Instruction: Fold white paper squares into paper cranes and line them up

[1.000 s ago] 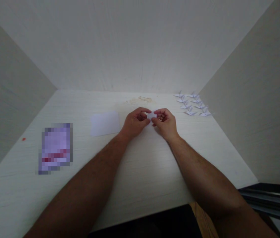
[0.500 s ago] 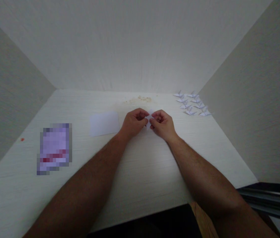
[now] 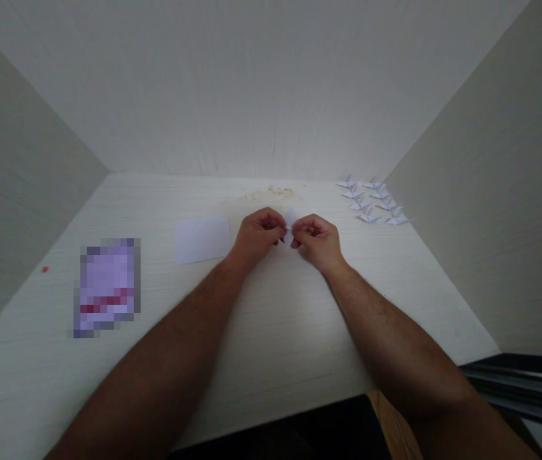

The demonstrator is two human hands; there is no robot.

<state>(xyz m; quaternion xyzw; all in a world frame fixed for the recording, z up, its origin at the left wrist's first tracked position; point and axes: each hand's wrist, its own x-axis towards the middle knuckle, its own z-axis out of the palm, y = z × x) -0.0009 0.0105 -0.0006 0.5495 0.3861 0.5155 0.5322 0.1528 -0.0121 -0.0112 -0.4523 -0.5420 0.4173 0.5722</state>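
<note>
Between my two hands is a small folded piece of white paper (image 3: 289, 239), its pointed ends showing above and below the fingertips. My left hand (image 3: 262, 234) pinches its left side between thumb and fingers. Pressed on the opposite side are the thumb and fingers of my right hand (image 3: 317, 235). Both hands are closed, and the fingertips hide the paper's middle. Left of my left hand, a stack or sheet of white paper (image 3: 202, 239) lies flat on the pale table (image 3: 280, 332).
Several white origami cranes (image 3: 369, 201) stand in two rows at the back right. A blurred-out purple item (image 3: 108, 281) lies at the left, with a small orange bit (image 3: 45, 269) beyond it. Crumb-like stains (image 3: 278, 191) mark the table near the back wall (image 3: 252, 89).
My fingertips have shifted on the folded paper, and more of its upper and lower points shows between them. My right hand sits slightly lower and further right. The other things stay put.
</note>
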